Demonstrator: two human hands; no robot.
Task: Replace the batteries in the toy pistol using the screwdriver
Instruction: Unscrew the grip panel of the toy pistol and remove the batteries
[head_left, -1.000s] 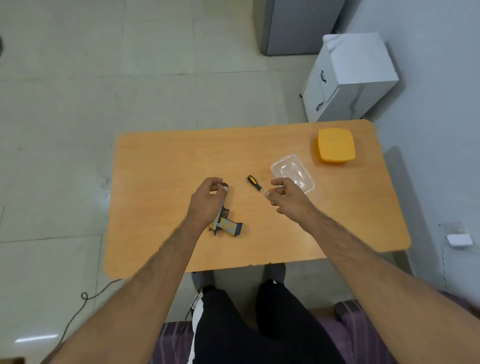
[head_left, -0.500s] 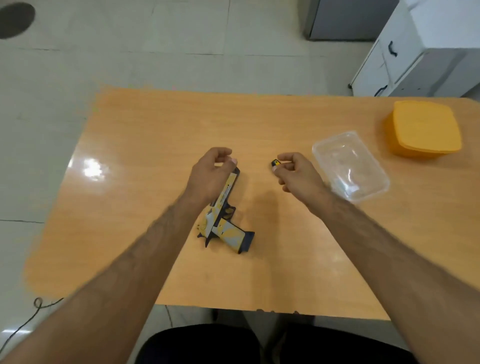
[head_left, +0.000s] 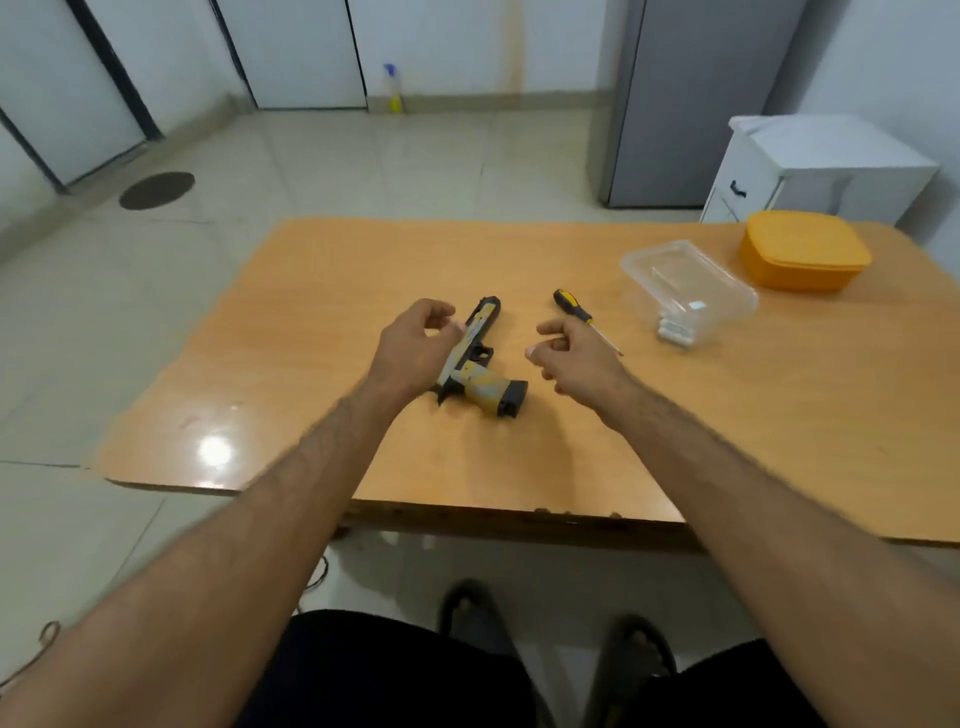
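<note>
Lying flat, the pistol (head_left: 480, 358) looks light, rigid plastic; grip its handle. Left hand (head_left: 415, 348) and right hand (head_left: 576, 358) hover loosely curled, holding nothing; screwdriver (head_left: 584, 319) lies beside.

Pale tiled floor (head_left: 363, 171) w/ round dark drain cover (head_left: 157, 190); white wall panels (head_left: 296, 47), grey cabinet (head_left: 691, 98), white drawer unit (head_left: 810, 166) by wooden table (head_left: 311, 291).
</note>
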